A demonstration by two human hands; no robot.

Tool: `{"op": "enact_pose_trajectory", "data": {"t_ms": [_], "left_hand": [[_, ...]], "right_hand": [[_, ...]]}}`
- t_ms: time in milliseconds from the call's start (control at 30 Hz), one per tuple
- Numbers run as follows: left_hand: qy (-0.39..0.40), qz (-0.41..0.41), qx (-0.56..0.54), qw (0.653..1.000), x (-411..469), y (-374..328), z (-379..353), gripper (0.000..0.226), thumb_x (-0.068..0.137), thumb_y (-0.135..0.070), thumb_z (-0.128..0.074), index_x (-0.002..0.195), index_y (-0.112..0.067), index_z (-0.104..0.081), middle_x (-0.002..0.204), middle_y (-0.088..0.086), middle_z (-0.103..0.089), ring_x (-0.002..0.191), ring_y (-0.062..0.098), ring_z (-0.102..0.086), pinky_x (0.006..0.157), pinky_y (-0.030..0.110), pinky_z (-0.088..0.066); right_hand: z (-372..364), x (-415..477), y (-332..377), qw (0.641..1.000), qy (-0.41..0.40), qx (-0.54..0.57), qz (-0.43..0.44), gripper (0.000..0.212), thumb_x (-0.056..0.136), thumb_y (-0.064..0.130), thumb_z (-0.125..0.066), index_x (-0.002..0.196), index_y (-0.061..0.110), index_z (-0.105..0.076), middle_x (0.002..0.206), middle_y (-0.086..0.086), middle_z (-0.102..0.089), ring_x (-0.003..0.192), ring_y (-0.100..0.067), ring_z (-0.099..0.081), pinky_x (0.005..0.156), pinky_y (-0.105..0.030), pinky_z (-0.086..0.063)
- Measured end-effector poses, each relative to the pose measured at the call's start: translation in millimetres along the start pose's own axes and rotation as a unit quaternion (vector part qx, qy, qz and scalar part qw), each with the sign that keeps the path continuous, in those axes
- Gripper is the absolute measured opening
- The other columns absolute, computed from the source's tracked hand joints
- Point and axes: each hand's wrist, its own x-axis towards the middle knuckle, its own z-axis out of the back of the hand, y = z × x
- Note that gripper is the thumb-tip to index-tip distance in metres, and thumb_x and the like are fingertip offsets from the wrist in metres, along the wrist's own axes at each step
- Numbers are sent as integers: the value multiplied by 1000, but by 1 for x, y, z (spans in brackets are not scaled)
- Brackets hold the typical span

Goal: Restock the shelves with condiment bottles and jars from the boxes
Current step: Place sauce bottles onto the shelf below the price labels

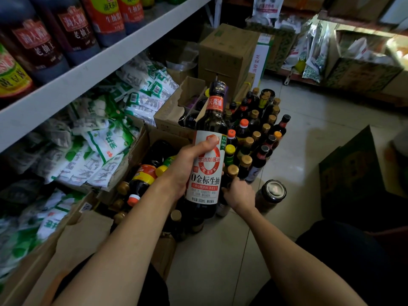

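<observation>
Head view: the left hand [187,166] grips a soy sauce bottle [207,186] upright in mid-air, fingers wrapped round its white label and thumb across the front. Just right of that bottle, the right hand [239,194] curls its fingers round the neck of a gold-capped bottle [232,171] standing on the floor [309,129]. Behind and right of the soy sauce bottle is a cluster of upright bottles [258,122]; further right stands a black-lidded jar [272,192]. Left of it, an open cardboard box [159,133] holds bottles lying down. Above left runs a shelf [88,69] of large dark bottles.
</observation>
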Motion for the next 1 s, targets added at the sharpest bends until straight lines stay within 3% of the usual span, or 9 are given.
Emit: {"op": "enact_pose_trajectory", "data": {"t_ms": [233, 333, 467, 533, 633, 767, 900, 1000], "left_hand": [[-4, -11, -10, 1000, 7, -7, 5, 43, 76, -46, -66, 96, -8, -70, 87, 14, -73, 75, 25, -71, 71, 36, -59], [-5, -9, -14, 1000, 9, -9, 7, 44, 76, -46, -66, 97, -7, -69, 87, 15, -73, 74, 25, -71, 71, 35, -60], [-9, -4, -15, 1000, 11, -11, 9, 45, 75, -45, -66, 97, -6, -68, 86, 15, -72, 73, 25, -70, 68, 34, -60], [-4, -2, -13, 1000, 12, -10, 11, 45, 75, -45, -65, 97, -6, -68, 85, 15, -72, 72, 26, -70, 66, 34, -59], [3, -3, -16, 1000, 14, -7, 15, 45, 76, -45, -66, 96, -5, -68, 84, 17, -71, 70, 28, -69, 62, 34, -58], [9, -8, -23, 1000, 16, -6, 18, 40, 77, -44, -67, 90, -6, -71, 83, 17, -70, 67, 28, -69, 60, 34, -58], [8, -14, -13, 1000, 15, -5, 18, 40, 78, -44, -66, 94, -6, -69, 83, 15, -71, 68, 27, -69, 62, 34, -58], [10, -14, 6, 1000, 14, -5, 17, 43, 78, -44, -66, 97, -6, -68, 83, 15, -71, 68, 27, -70, 61, 33, -58]], "right_hand": [[-7, 0, -1, 999, -21, 24, -31, 40, 91, 46, -61, 109, 11, -53, 100, -10, -67, 92, -31, -65, 69, -38, -52], [-15, -6, -1, 990, -38, 105, -86, 42, 88, 51, -65, 110, 18, -52, 104, -5, -66, 95, -26, -64, 68, -34, -49], [-45, -23, -9, 937, -13, 318, -140, 50, 81, 36, -78, 122, 25, -51, 120, -1, -66, 113, -25, -62, 90, -42, -52], [-60, -27, -15, 916, 1, 374, -143, 55, 83, 27, -78, 131, 26, -53, 128, -1, -64, 122, -23, -58, 101, -44, -49], [-70, -24, -16, 924, -20, 348, -154, 48, 89, 35, -71, 133, 29, -54, 123, -5, -61, 119, -27, -57, 97, -44, -48], [-66, -15, -13, 952, -29, 257, -166, 48, 86, 53, -67, 125, 30, -54, 107, 0, -36, 113, -31, -50, 89, -38, -45], [-62, 0, -10, 957, -18, 261, -129, 53, 82, 46, -71, 125, 26, -48, 124, -7, -41, 120, -30, -47, 99, -47, -47], [-64, 4, -8, 946, -7, 296, -135, 44, 86, 43, -68, 122, 21, -58, 123, -8, -53, 114, -29, -55, 97, -46, -49]]}}
